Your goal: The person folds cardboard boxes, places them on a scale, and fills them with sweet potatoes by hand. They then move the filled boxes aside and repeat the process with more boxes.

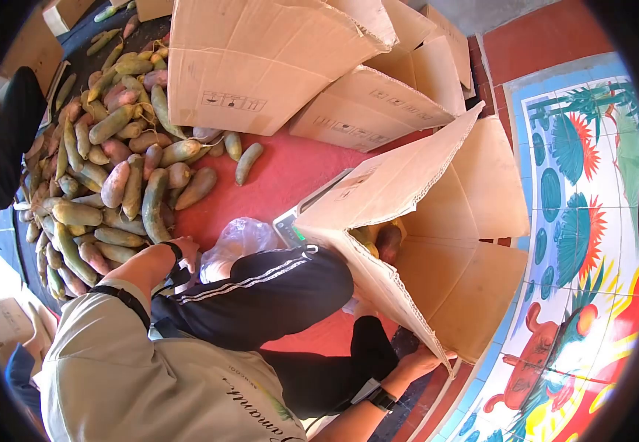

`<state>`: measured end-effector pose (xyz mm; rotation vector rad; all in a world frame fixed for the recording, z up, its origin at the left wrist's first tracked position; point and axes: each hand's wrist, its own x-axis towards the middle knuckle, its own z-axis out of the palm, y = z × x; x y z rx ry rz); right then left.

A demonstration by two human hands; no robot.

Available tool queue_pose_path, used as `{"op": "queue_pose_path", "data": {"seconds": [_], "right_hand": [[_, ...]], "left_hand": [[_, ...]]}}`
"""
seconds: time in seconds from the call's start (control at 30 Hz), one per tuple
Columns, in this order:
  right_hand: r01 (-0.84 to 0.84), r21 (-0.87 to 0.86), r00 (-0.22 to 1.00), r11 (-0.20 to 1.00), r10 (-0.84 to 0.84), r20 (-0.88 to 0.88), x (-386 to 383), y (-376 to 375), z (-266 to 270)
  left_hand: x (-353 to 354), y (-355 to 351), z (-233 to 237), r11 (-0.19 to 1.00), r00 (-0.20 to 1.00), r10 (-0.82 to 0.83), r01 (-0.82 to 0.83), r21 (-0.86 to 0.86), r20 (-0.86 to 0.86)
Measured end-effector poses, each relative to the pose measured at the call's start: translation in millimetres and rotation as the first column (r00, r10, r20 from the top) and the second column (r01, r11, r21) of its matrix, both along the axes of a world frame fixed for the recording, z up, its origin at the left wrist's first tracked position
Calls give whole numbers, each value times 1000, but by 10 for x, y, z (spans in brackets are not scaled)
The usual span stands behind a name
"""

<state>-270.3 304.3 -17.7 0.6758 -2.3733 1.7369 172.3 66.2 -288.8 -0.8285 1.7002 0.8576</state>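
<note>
Head-height view, close, forward and down

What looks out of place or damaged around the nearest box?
The upper flap of the nearest box has a ragged, wavy edge, as if worn. Crumpled clear plastic is bunched by the raised knee, perhaps stray.

Red floor (297, 158) under vegetables (196, 188), cartons (382, 107)
</note>
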Motion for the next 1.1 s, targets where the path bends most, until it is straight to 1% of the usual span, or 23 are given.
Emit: {"op": "queue_pose_path", "data": {"seconds": [0.07, 0.13, 0.17, 0.23, 0.3, 0.33, 0.4, 0.43, 0.47, 0.5, 0.53, 0.57, 0.6, 0.63, 0.67, 0.73, 0.8, 0.83, 0.9, 0.97, 1.03, 1.07, 1.1], "right_hand": [[1, -14, 1000, 1000, -1, -2, -11, 7, -2], [26, 80, 998, 996, -21, -58, -39, 38, -35], [26, 80, 998, 996, -21, -58, -56, 47, -42], [-33, 50, 997, 998, 36, -62, -75, 46, -39], [-25, 8, 998, 1000, 25, -50, -63, 32, -48], [-16, -33, 999, 999, 15, -35, -49, 22, -47], [-24, -18, 1000, 1000, 24, -20, -13, -2, -3], [-34, -3, 999, 999, 34, -3, -1, -15, 14], [-33, -7, 999, 999, 33, -3, -2, -24, 12], [-57, -64, 998, 996, 59, 27, -5, -28, 7], [-79, -122, 995, 989, 86, 56, -10, -26, 0], [-78, -126, 995, 989, 85, 55, -78, 36, -53], [-78, -69, 995, 995, 81, 50, -131, 84, -86], [-78, -13, 996, 997, 78, 45, -174, 127, -123], [-77, -19, 996, 997, 78, 46, -214, 168, -168], [-89, -148, 987, 985, 108, 120, -83, 29, -68], [-80, -155, 991, 985, 95, 91, -45, -31, -42], [-74, -152, 994, 986, 85, 65, -38, -34, -35], [-87, -141, 993, 986, 97, 67, -50, -9, -54], [-94, -135, 992, 986, 104, 70, -56, 1, -67], [-110, -245, 957, 963, 169, 237, -53, -13, -61], [-96, -255, 959, 962, 158, 236, -40, -8, -62], [-117, -241, 961, 964, 171, 219, -27, -9, -63]], "left_hand": [[23, 14, -105, 999, 999, 32, -32, -21, 3], [30, 17, -81, 997, 998, 63, -63, -41, 9], [45, 25, -50, 994, 994, 103, -104, -31, -26], [56, 34, -21, 989, 988, 145, -146, -20, -60], [53, 25, 3, 963, 965, 259, -256, 84, -27], [46, 22, 43, 963, 966, 259, -256, 83, -29], [44, 9, 189, 976, 979, 184, -172, 132, -83], [56, 21, 270, 977, 979, 184, -172, 129, -84], [71, 49, 350, 986, 975, 157, -148, 71, -155], [78, 60, 391, 992, 967, 125, -126, 12, -224], [70, 49, 384, 992, 967, 124, -125, 8, -225], [60, 33, 365, 998, 988, 50, -43, 53, -147], [57, 18, 353, 994, 997, -28, 35, 103, -70], [79, 19, 342, 995, 997, -29, 36, 98, -69], [122, 34, 324, 995, 995, -24, 33, 93, -96], [201, 5, 319, 996, 992, -23, 33, 80, -123], [219, -55, 367, 902, 987, 134, -83, 423, -92], [226, -43, 432, 906, 987, 129, -79, 417, -93], [270, 51, 599, 985, 985, 153, -146, 95, -74], [392, 84, 363, 995, 993, 93, -91, 36, -76], [497, 37, 336, 982, 954, 176, -189, -29, -242], [558, -15, 332, 972, 937, 196, -224, -68, -288], [544, -71, 515, 975, 941, 177, -207, -77, -290]]}}
